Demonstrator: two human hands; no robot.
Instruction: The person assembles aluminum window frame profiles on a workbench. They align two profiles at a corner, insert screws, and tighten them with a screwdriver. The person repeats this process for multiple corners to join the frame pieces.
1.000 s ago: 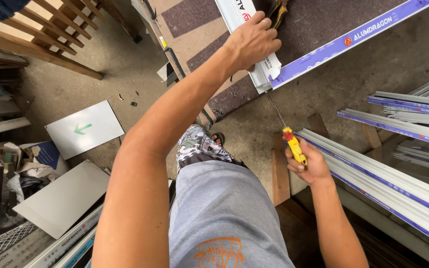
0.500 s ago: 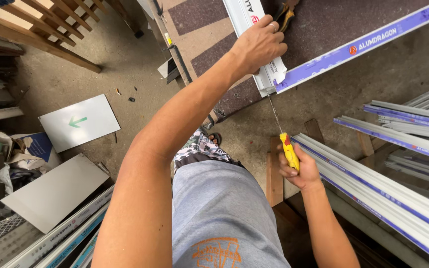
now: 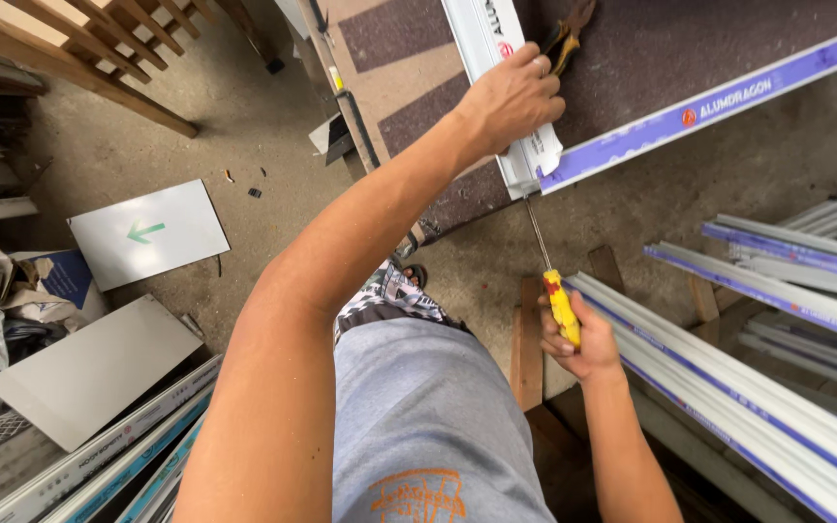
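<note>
My left hand (image 3: pixel 513 97) presses down on the near end of a white aluminium profile (image 3: pixel 494 58) that lies on a dark work table (image 3: pixel 690 48). In my right hand (image 3: pixel 581 339) is a yellow-handled screwdriver (image 3: pixel 559 305); its metal shaft points up into the profile's end, beside a second profile wrapped in blue-and-white film (image 3: pixel 719 107). A pair of pliers (image 3: pixel 566 39) lies on the table just beyond my left fingers. My grey shorts fill the bottom centre.
Long film-wrapped profiles (image 3: pixel 758 387) are stacked at the right over wooden blocks (image 3: pixel 527 349). White panels (image 3: pixel 89 373), one with a green arrow (image 3: pixel 147 232), lie on the concrete floor at left. A wooden frame (image 3: pixel 89 48) lies at top left, clutter beside it.
The view has shifted slightly. My right hand with the screwdriver has stayed at the profile's end, and my left hand keeps its grip on the profile.
</note>
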